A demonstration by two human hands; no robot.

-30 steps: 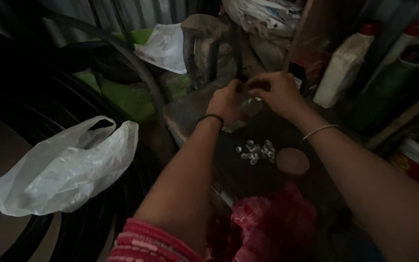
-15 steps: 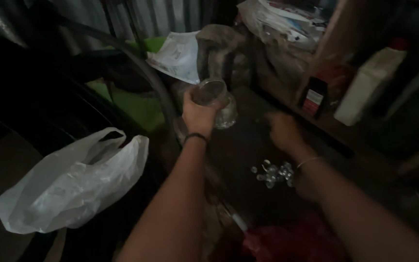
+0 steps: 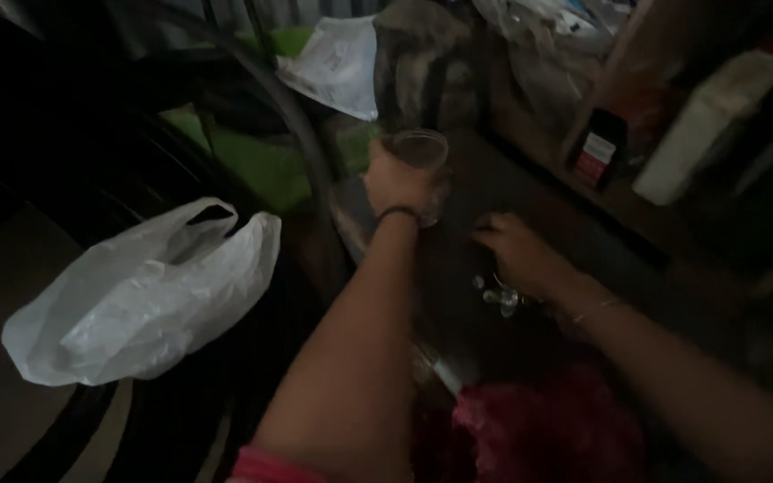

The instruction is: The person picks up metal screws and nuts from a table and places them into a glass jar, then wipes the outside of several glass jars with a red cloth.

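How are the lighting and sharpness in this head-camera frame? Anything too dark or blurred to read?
Head view: dim overall, right side and lower edge nearly black; white plastic bag is brightest; left hand on the clear jar is soft with motion blur; the small shiny pieces by the right hand are indistinct.

**A:** Which details of my own body does the head view show?

**B:** Two bare forearms. On my left hand [image 3: 397, 182] side, a thin dark band circles the wrist; at the bottom edge, near the elbow, a pink-red striped sleeve cuff shows.

**A:** And the other arm?

**B:** My right hand [image 3: 513, 255] side carries a thin, pale, metallic-looking bangle at the wrist. The light is dim, so finer markings cannot be told.
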